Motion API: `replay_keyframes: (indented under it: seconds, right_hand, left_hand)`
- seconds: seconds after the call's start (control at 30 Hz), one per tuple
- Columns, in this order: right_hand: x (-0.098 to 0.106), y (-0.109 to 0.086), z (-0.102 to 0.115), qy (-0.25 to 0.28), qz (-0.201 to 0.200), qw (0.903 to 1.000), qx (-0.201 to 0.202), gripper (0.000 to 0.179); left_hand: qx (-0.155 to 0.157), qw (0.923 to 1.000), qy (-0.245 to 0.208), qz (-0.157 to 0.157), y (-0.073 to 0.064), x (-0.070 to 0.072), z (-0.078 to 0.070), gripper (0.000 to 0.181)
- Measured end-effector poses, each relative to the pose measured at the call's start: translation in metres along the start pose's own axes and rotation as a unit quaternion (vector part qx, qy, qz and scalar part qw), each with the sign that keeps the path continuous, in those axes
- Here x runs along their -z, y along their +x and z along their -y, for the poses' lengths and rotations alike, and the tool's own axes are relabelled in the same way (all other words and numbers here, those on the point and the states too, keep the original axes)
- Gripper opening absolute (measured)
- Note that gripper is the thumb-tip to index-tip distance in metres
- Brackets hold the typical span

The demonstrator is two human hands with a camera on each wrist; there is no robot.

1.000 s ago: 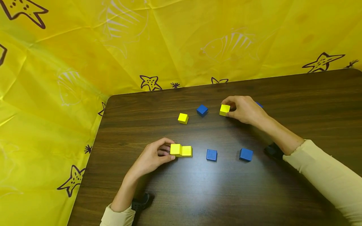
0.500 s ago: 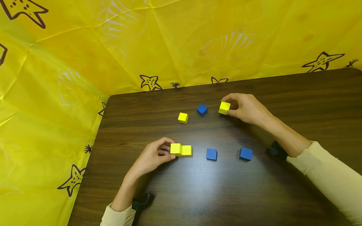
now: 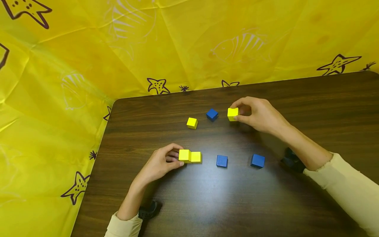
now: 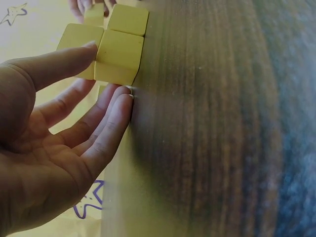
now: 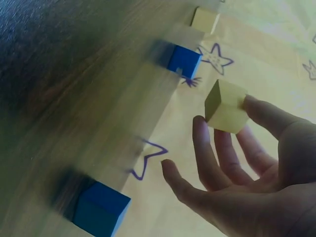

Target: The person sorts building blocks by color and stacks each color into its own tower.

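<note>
My left hand (image 3: 161, 163) pinches a yellow cube (image 3: 184, 154) between thumb and fingers. In the left wrist view, this cube (image 4: 79, 42) sits on top of another yellow cube (image 4: 118, 57). A third yellow cube (image 3: 196, 157) stands on the table against that lower one, on its right. My right hand (image 3: 260, 113) grips a yellow cube (image 3: 232, 114) by thumb and fingertips, held above the table in the right wrist view. Left of it lie a blue cube (image 3: 212, 115) and a single yellow cube (image 3: 192, 123).
Two blue cubes, one nearer the middle (image 3: 221, 161) and one farther right (image 3: 257, 160), lie in front on the dark wooden table (image 3: 189, 207). A blue cube (image 5: 101, 210) shows below my right hand in its wrist view. Yellow patterned cloth (image 3: 189, 42) hangs behind the table.
My right hand has risen and shifted slightly, carrying its yellow cube a little left. A blue cube that peeked out behind that hand is now hidden in the head view. My left hand stays put.
</note>
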State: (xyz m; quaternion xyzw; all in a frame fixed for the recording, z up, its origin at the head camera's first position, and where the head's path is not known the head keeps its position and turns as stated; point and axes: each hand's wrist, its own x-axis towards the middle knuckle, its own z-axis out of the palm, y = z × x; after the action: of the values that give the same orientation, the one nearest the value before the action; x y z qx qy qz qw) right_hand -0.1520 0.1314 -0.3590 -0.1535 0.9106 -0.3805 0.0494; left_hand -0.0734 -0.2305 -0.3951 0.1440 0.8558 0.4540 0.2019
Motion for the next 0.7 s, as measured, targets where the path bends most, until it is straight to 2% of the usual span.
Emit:
replay_keyframes:
  seconds: [0.3, 0.7]
  right_hand:
    - [-0.003, -0.006, 0.007, 0.014, -0.013, 0.9998, 0.007, 0.033]
    - [-0.011, -0.018, 0.018, 0.067, -0.016, 0.9972, 0.027, 0.034]
  left_hand:
    - [0.001, 1.0, 0.0, -0.002, -0.001, 0.0, 0.0, 0.038]
    - [-0.001, 1.0, -0.001, -0.002, -0.001, -0.001, -0.001, 0.038]
